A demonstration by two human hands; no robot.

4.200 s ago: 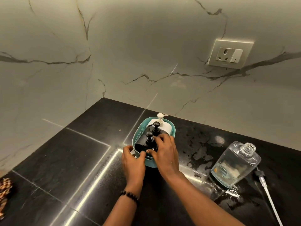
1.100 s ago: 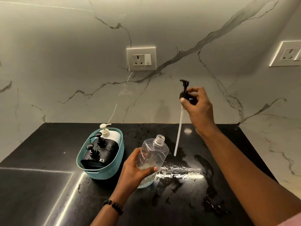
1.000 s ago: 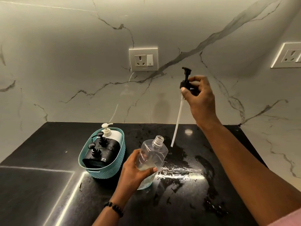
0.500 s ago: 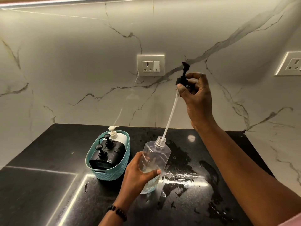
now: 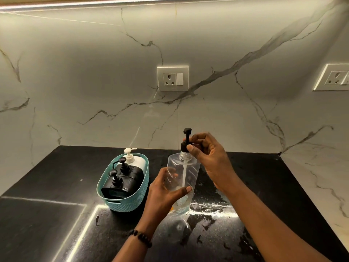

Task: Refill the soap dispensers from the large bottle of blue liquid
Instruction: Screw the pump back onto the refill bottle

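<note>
The left hand [image 5: 164,193] is wrapping its fingers around the clear, nearly empty plastic dispenser bottle [image 5: 182,181] standing on the wet black counter [image 5: 264,195], while the right hand [image 5: 208,157] is pinching the black pump head [image 5: 186,142] at the neck, seemingly fitting it, so twisting the collar tight likely comes next.

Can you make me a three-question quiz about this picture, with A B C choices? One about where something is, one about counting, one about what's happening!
1. Where is the basket?
A. left of the clear bottle
B. behind the wall socket
C. on the floor

2. How many pump bottles stand in the basket?
A. one
B. three
C. five

3. What is the black pump doing?
A. lying on the counter
B. sitting in the clear bottle's neck
C. resting in the basket

Answers: 1 A, it stands on the counter beside the left hand. 2 B, two black, one white. 3 B, the right hand grips it there, tube inside.
</note>
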